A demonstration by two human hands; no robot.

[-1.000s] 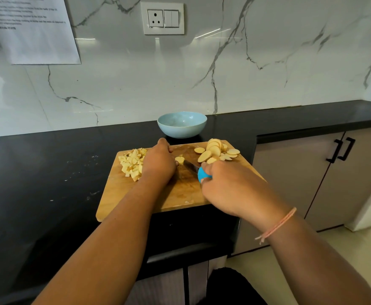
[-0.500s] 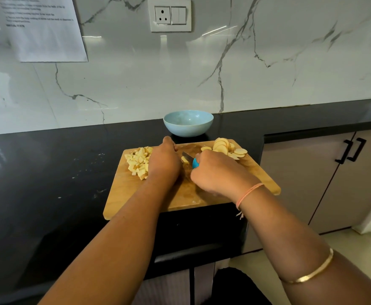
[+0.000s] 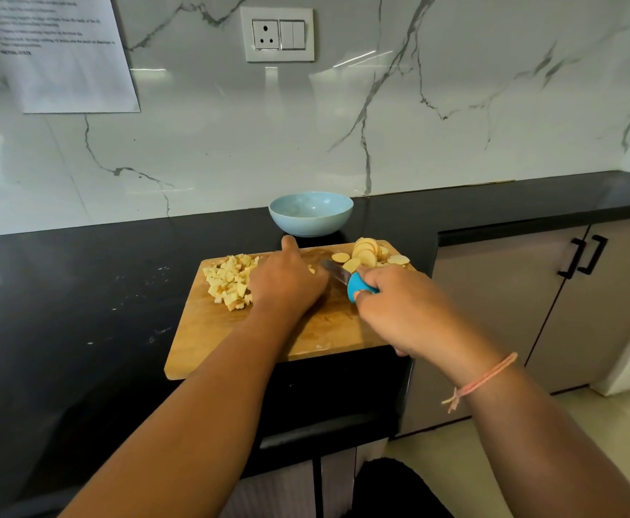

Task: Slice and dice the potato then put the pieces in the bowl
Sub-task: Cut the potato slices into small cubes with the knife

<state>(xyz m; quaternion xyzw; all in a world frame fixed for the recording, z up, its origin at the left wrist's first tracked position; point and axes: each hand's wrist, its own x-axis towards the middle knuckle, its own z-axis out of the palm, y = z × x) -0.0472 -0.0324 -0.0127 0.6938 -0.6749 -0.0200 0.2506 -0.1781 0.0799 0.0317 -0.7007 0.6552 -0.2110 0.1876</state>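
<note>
Head view puts the potato in two heaps on the board (image 3: 231, 330): dice (image 3: 229, 282) at its left and slices (image 3: 367, 252) at its far right corner. Neither heap has grown or shrunk over the last second. Between them the left hand (image 3: 287, 278) lies knuckles up, just as it did before. Its fingers are bent down onto the wood, and whether they pin a slice underneath cannot be told, as the hand hides the spot. A yellow scrap peeps out at its right edge.

What has changed is the knife (image 3: 334, 272). The right hand (image 3: 392, 308), wrapped round the blue handle, was pushed in close to the left hand half a second ago and has now drawn back toward the near right. The blade tip still points in beside the left knuckles. That back-and-forth reads as one cutting stroke finished and another about to start, so dicing is underway, roughly at the midpoint.

Beyond the board the bowl (image 3: 311, 214) stands on the counter (image 3: 82, 293) with nothing in it, so the transfer has not begun
</note>
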